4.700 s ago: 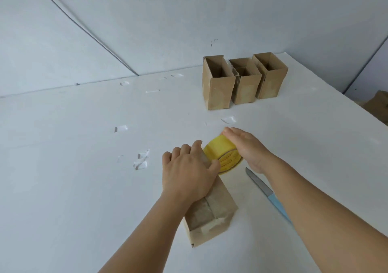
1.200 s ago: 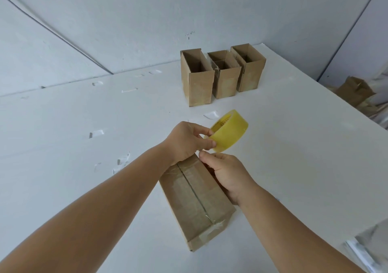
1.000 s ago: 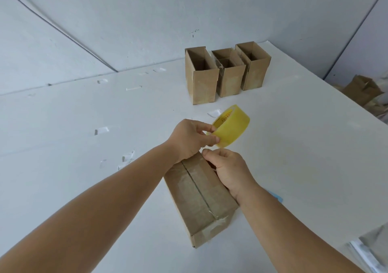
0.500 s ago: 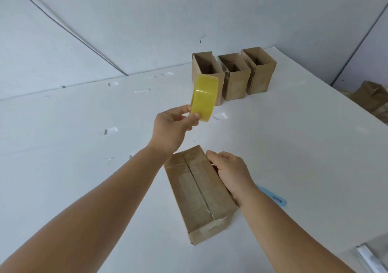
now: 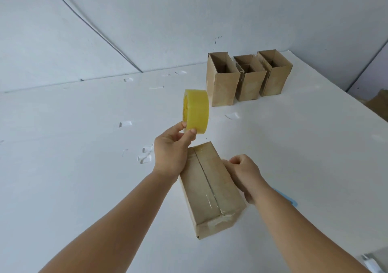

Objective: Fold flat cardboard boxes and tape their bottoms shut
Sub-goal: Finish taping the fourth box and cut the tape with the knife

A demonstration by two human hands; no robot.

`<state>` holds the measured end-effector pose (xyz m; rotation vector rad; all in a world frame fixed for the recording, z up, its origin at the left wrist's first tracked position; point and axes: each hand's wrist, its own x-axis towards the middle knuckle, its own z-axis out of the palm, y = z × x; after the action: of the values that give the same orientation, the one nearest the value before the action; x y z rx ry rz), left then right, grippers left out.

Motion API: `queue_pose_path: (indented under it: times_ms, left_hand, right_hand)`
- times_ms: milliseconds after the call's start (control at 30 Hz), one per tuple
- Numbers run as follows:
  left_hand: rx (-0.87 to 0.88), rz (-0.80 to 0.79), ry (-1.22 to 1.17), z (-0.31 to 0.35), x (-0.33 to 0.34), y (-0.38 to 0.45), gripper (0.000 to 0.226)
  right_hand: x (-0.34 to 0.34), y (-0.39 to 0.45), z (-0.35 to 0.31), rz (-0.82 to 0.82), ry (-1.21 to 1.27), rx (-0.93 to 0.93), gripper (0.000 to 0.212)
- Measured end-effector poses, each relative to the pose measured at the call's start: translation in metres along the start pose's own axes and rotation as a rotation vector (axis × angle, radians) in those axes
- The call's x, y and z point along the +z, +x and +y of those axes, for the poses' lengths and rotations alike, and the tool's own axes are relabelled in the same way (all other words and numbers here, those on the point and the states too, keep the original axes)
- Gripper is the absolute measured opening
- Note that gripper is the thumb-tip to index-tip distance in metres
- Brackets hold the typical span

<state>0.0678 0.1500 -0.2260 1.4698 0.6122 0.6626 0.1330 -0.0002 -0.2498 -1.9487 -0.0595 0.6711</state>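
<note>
The white table (image 5: 84, 167) carries the work. On it, directly before the person, lies the brown oblong cardboard box (image 5: 210, 191), down on one long side, its long axis running from the near edge away and slightly leftward; a taped seam runs along that axis on the upward face, and crumpled clear tape covers the near end. Three open-topped brown cardboard boxes (image 5: 247, 77) stand upright in a row at the far right of the table, well apart from it. The right hand (image 5: 245, 176) rests against the right flank of the lying box, fingers curled over its edge, holding it. The left hand (image 5: 170, 149) is raised above the far left corner of the box, thumb and fingers pinching the lower rim of the yellow roll of clear packing tape (image 5: 196, 111), which stands on edge, clear of the box. A blue-handled tool (image 5: 287, 198) lies just behind the right wrist. In my judgement the right hand is the one placed to lift or turn the box.
</note>
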Motion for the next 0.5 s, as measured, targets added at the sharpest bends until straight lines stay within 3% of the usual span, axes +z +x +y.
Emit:
queue_pose_path:
  times_ms: [67, 133, 233, 500]
  left_hand:
    - [0.001, 0.003, -0.015, -0.002, -0.001, 0.0, 0.016]
    - [-0.007, 0.002, -0.018, -0.004, 0.0, 0.0, 0.014]
    - [-0.029, -0.02, -0.04, -0.006, -0.002, 0.001, 0.013]
    - [-0.026, -0.072, -0.021, -0.009, -0.003, 0.004, 0.015]
  right_hand:
    - [-0.003, 0.0, -0.003, 0.008, 0.128, -0.11, 0.017]
    - [-0.004, -0.004, -0.011, -0.159, 0.215, -0.25, 0.029]
    - [0.001, -0.011, -0.013, -0.383, 0.01, -0.37, 0.043]
    - [-0.001, -0.003, -0.035, -0.386, -0.281, -0.343, 0.033]
